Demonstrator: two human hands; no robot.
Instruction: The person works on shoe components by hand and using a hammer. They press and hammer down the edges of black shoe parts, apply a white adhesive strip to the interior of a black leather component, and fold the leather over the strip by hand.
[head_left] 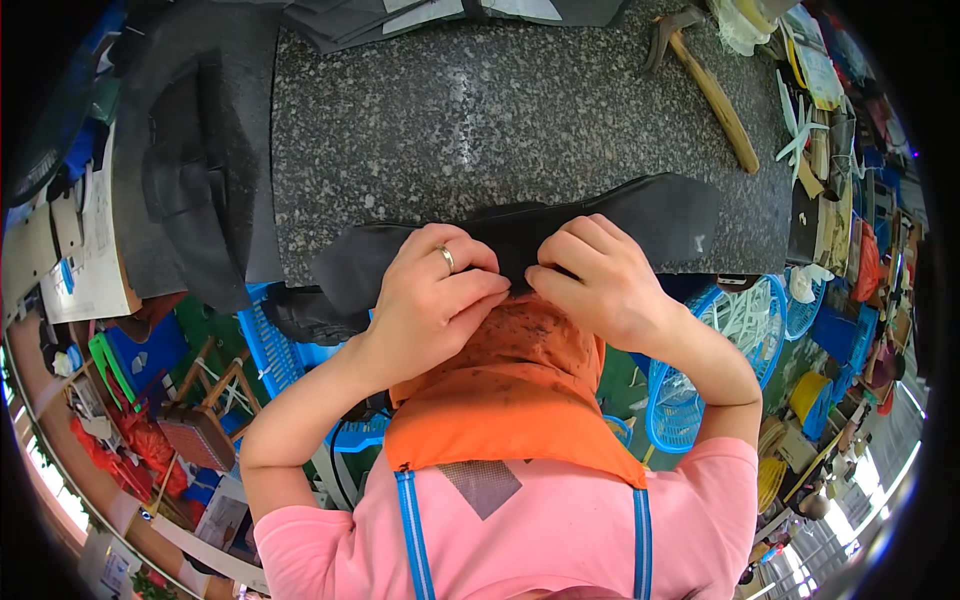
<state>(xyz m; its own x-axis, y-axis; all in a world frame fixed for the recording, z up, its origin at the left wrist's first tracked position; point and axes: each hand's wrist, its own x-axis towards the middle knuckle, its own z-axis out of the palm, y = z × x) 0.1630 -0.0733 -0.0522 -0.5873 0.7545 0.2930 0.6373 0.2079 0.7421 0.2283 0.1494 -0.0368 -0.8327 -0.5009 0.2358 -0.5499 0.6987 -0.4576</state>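
Note:
A black leather-like piece (665, 215) lies along the near edge of a speckled stone slab, its ends spreading out to both sides of my hands. My left hand (435, 290), with a ring on one finger, is closed in a pinch on the near middle of the piece. Close beside it, my right hand (600, 275) has its fingers curled and pinched on the same edge. The fingertips point toward each other with a small gap between them. What lies right under the fingertips is partly hidden.
The speckled slab (400, 130) bears a wooden-handled hammer (715, 100) at the far right. More black pieces (195, 170) lie to the left, and a dark stack (340, 25) sits at the far edge. Blue plastic baskets (675, 410) stand below the bench on both sides.

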